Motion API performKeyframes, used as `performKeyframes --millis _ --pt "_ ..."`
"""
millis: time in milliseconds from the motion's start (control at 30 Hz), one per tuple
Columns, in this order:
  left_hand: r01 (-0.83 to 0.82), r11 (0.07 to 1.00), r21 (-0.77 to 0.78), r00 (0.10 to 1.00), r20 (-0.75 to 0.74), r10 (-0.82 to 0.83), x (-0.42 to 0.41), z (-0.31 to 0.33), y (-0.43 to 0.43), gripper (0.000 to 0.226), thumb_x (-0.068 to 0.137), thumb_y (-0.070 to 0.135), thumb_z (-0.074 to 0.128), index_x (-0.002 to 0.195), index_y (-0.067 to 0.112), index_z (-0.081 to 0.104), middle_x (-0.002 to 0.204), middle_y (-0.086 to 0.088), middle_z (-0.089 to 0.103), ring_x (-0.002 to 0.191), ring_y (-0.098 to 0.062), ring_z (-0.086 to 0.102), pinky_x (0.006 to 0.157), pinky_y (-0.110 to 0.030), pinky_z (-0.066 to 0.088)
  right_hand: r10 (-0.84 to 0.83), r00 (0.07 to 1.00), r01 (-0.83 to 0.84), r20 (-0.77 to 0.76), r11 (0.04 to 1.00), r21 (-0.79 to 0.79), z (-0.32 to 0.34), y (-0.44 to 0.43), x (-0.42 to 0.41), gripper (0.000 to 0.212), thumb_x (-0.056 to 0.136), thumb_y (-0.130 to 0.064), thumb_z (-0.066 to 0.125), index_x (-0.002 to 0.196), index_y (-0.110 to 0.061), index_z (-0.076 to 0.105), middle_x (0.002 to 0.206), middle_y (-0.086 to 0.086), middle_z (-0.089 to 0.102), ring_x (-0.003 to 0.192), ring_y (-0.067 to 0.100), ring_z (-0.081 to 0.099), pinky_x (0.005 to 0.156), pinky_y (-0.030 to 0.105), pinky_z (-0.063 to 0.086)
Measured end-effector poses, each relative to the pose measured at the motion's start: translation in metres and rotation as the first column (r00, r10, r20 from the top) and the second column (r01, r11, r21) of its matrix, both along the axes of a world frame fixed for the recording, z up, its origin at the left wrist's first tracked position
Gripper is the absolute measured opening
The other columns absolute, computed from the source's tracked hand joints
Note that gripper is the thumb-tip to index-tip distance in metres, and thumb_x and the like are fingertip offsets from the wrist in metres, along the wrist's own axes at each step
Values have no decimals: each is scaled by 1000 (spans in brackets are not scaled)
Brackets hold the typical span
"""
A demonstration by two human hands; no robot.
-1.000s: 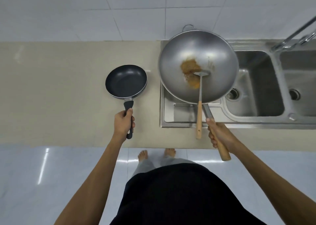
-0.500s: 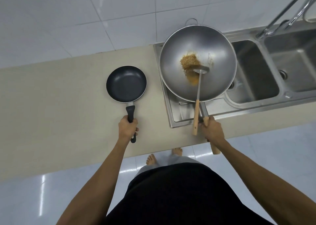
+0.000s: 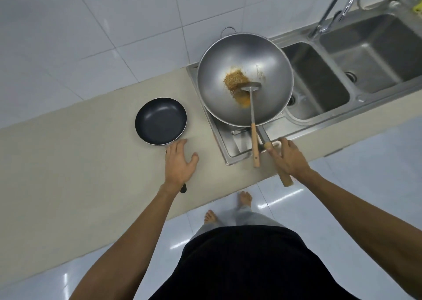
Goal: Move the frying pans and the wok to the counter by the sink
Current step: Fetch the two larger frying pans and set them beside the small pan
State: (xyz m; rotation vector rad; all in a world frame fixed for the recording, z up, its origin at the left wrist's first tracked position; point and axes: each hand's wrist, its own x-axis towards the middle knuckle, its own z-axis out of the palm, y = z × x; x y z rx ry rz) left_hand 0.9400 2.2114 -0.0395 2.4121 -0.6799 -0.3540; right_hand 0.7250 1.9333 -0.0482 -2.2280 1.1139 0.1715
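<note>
A small black frying pan (image 3: 161, 120) sits flat on the beige counter (image 3: 80, 151), left of the sink. My left hand (image 3: 180, 161) hovers over its handle with the fingers spread; only the handle's black tip shows below my wrist. A large steel wok (image 3: 269, 57) rests on the sink's drainboard, with brown food scraps and a wooden-handled metal spatula (image 3: 253, 110) inside. My right hand (image 3: 288, 160) lies over the wok's wooden handle (image 3: 286, 179) with the fingers stretched out, not curled around it.
A double steel sink (image 3: 319, 78) lies right of the wok, with a chrome faucet (image 3: 331, 10) behind it. A white tiled wall runs along the back. My bare feet stand on a glossy floor below the counter edge.
Both hands have opened: the left one let go of the frying pan handle and the right one loosened from the wok handle. The pan and wok now rest in place.
</note>
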Motion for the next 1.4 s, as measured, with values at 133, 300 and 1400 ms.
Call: performKeyframes --millis 133,300,1400 --pt "290 949 121 952 65 -299 3 14 -44 67 94 45 50 145 0 50 151 -19 50 145 -38 36 121 -47 26 -25 1000 25 1 998 -65 16 -21 -19 67 102 -55 46 147 -5 44 151 22 49 135 41 49 109 56 42" --pt "634 735 239 723 154 -674 -35 24 -119 84 96 64 45 154 4 40 164 -15 34 154 -36 22 124 -51 20 -69 996 61 -51 988 -140 24 -61 -66 71 102 -57 42 152 -6 40 157 22 42 145 39 38 113 61 35" --pt "857 93 507 99 15 -995 -434 2 -769 86 102 58 36 163 3 7 172 -19 3 157 -37 3 127 -47 3 -329 888 298 -322 944 -143 0 -544 -486 82 100 -69 28 163 -17 17 171 17 13 156 37 14 121 57 19"
